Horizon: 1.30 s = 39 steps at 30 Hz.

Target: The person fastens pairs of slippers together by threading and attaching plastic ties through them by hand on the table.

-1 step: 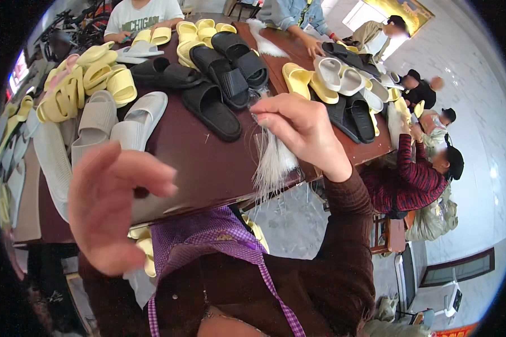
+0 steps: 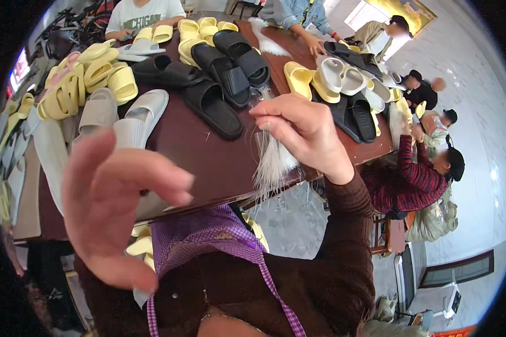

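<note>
My left hand (image 2: 109,208) hovers close in front of me, over the table's near edge. Its thumb and fingers are spread wide, and nothing shows between them. Farther right, my right hand (image 2: 301,132) is closed in a pinch above a bundle of thin whitish strands (image 2: 272,163). Whatever its fingertips hold, if anything, is too small to make out. The strands lie across the table edge, their ends hanging over it. Just left of that hand rests a black slide sandal (image 2: 213,112), with more black sandals (image 2: 227,76) behind it.
Grey slides (image 2: 143,121) and a heap of yellow slides (image 2: 67,95) cover the left of the dark red table (image 2: 202,168). Grey, yellow and black sandals (image 2: 343,78) lie at the right. Across the table a person in denim (image 2: 301,22) reaches in; another in stripes (image 2: 416,174) sits right.
My left hand has opened wider: its fingertips have shifted right and its thumb lower. The right hand stays almost in place, still pinched.
</note>
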### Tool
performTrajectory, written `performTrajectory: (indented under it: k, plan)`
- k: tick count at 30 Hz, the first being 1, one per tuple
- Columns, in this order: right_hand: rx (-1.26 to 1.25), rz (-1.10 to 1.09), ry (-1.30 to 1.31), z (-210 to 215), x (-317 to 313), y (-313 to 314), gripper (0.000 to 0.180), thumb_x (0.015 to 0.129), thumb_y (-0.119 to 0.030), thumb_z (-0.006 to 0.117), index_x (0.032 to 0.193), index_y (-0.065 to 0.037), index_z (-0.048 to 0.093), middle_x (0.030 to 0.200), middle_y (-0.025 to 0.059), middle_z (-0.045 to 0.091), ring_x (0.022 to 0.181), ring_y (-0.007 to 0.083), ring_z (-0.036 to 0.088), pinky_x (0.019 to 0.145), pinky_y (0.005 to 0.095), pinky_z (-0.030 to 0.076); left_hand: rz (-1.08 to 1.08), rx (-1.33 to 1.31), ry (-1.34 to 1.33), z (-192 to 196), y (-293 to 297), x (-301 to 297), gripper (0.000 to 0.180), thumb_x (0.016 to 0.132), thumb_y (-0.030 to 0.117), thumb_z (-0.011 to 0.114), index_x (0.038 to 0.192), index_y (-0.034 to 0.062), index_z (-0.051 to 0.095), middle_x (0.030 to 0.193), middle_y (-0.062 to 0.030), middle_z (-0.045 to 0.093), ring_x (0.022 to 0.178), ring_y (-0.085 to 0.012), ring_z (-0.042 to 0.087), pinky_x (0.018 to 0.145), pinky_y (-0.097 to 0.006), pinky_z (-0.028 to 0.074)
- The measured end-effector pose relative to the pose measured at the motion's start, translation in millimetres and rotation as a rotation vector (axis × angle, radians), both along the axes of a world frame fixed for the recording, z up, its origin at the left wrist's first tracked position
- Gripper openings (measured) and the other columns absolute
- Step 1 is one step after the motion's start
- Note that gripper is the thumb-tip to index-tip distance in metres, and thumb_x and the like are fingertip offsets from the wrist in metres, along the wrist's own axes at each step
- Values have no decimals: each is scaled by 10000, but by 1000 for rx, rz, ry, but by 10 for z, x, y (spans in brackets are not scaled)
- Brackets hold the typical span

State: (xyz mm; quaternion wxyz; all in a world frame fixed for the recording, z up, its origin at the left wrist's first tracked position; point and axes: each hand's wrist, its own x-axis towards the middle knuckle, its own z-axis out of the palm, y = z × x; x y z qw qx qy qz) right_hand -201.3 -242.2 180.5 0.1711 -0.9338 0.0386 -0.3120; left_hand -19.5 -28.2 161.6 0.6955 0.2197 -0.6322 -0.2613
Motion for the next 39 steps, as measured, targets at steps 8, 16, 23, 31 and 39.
performTrajectory:
  k: [8, 16, 23, 31, 39]
  plan:
    - [53, 364, -123, 133, -126, 162, 196, 840, -154, 612, 892, 33, 639, 790, 91, 648, 653, 191, 580, 609, 285, 441, -96, -117, -3, 156, -312, -114, 986, 584, 428, 820, 1334, -18, 359, 1002, -157, 544, 809, -247, 582, 728, -342, 496]
    - [188, 604, -453, 277, -145, 127, 159, 768, -97, 684, 872, 18, 651, 773, 93, 648, 631, 212, 592, 624, 333, 440, -124, -215, -133, 433, -665, 24, 928, 618, 410, 784, 1332, -8, 366, 1028, -163, 539, 828, -254, 583, 738, -345, 496]
    - [619, 1422, -151, 924, -193, 287, 273, 947, -292, 426, 977, -57, 561, 502, -40, 478, 422, 81, 444, 786, 449, 410, -45, -250, -214, 659, -753, 221, 877, 647, 395, 752, 1331, 0, 372, 1050, -169, 534, 844, -260, 584, 748, -347, 496]
    - [784, 1562, -316, 760, -208, 307, 198, 936, -219, 396, 842, -94, 516, 527, -31, 449, 451, 99, 437, 700, 391, 393, 72, -160, -245, 584, -512, 413, 820, 680, 378, 716, 1330, 10, 379, 1075, -175, 529, 863, -267, 584, 758, -349, 496]
    - [962, 1707, -489, 558, -378, 626, 258, 924, -136, 363, 687, -137, 465, 556, -21, 415, 485, 118, 428, 603, 325, 373, 202, -86, -298, 654, -123, 575, 763, 713, 361, 680, 1328, 20, 386, 1101, -181, 524, 882, -274, 585, 769, -352, 496]
